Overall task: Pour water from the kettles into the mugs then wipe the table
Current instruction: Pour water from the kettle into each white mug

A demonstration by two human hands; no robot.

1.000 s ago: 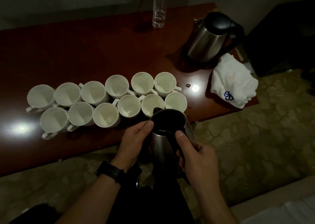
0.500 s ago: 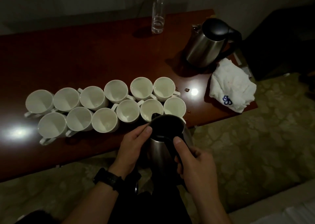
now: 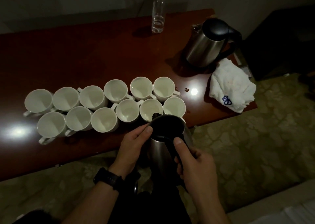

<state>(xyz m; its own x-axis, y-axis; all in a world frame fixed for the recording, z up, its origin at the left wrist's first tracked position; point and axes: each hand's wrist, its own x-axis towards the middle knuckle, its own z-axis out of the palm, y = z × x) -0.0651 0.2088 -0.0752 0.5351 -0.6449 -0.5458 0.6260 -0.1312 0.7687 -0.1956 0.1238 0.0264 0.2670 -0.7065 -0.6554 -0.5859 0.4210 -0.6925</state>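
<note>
Over the table's (image 3: 85, 50) near edge, toward its right corner, the kettle (image 3: 163, 152), handle gripped by the right hand (image 3: 196, 166) and rim pinched by the left hand (image 3: 134, 147), tips its spout over a near-row mug (image 3: 150, 108): pouring seems under way, and next likely calls for a steady tilt.

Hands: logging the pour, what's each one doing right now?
Left hand: holds the steel kettle by its top.
Right hand: grips its handle.
</note>
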